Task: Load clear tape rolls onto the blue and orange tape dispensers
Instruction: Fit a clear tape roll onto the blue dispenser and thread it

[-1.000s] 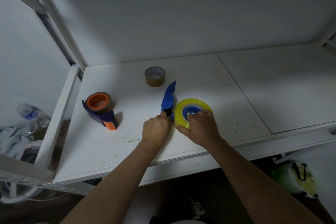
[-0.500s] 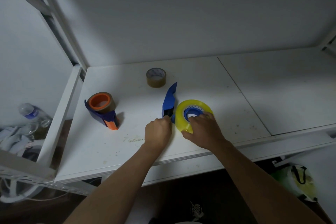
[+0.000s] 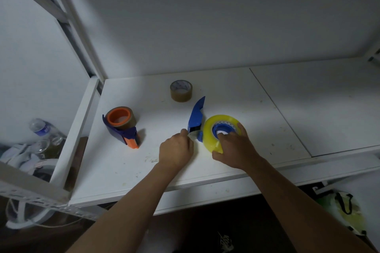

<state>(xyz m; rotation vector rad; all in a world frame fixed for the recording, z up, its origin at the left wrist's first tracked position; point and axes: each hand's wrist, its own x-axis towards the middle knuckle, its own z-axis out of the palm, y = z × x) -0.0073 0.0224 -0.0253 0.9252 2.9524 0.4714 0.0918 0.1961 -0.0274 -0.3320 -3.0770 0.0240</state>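
Note:
A yellowish clear tape roll point(image 3: 209, 131) sits on the blue dispenser point(image 3: 195, 116) in the middle of the white shelf point(image 3: 127, 166). My right hand point(image 3: 234, 150) grips the roll from the near side, a finger in its blue hub. My left hand point(image 3: 176, 149) pinches the loose tape end at the dispenser's mouth. To the left stands the blue and orange dispenser point(image 3: 123, 127) with a brown roll on its orange hub. A loose brown tape roll point(image 3: 181, 91) stands behind.
The shelf's front edge runs just below my wrists. A seam point(image 3: 279, 111) splits the shelf into two boards. A white upright post point(image 3: 72, 129) borders the left side, with a plastic bottle point(image 3: 40, 127) and clutter beyond. A bag point(image 3: 345, 215) lies below right.
My left hand has slid slightly left and now pinches a bit of tape pulled from the dispenser's mouth. My right hand stays on the roll. The camera tilted down a little.

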